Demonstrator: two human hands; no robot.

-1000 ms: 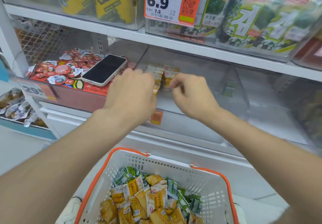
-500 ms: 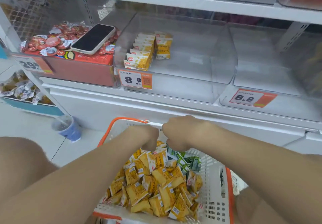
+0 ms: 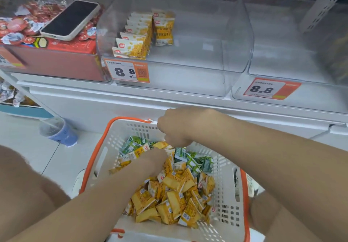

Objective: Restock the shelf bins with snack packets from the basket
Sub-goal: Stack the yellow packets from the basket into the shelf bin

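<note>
both hands have dropped from the bin (image 3: 235, 53) to the basket (image 3: 113, 147) below the shelf (image 3: 131, 98), so another load looks due. left hand (image 3: 158, 157) is sunk among the packets (image 3: 175, 200), grip hidden; right hand (image 3: 177, 128) is curled near the far rim, hold unclear. cup (image 3: 58, 132) on the floor; phone (image 3: 70, 19) at the shelf's left; a short row (image 3: 135, 40) lines the bin's left wall.
</note>
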